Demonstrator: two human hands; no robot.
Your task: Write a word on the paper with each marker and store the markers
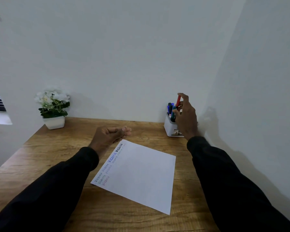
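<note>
Currently I have the right hand (186,118) up at the back right of the counter (57,156), its fingers (184,97) pinching a red marker (178,100) near its upper end and holding it roughly upright just above the white marker holder (170,129), where blue, green and dark markers (171,109) already stand. I judge the marker light, rigid and smooth-barrelled, so a modest pinch should be enough. Gripping high on the barrel leaves the lower end free to slide between the others, though a slick plastic body could twist if I squeeze off-centre. The holder looks small and light too, and a careless push might tip it or shift it towards the wall. The left hand (110,134) hovers near the far corner of the paper (141,174), its fingers curled in against the thumb with nothing visible inside them. The sheet lies flat and angled on the counter, thin and easily skidded, with "Victoria" written repeatedly along one edge in several colours. A potted white flower (54,122) sits at the back left.
</note>
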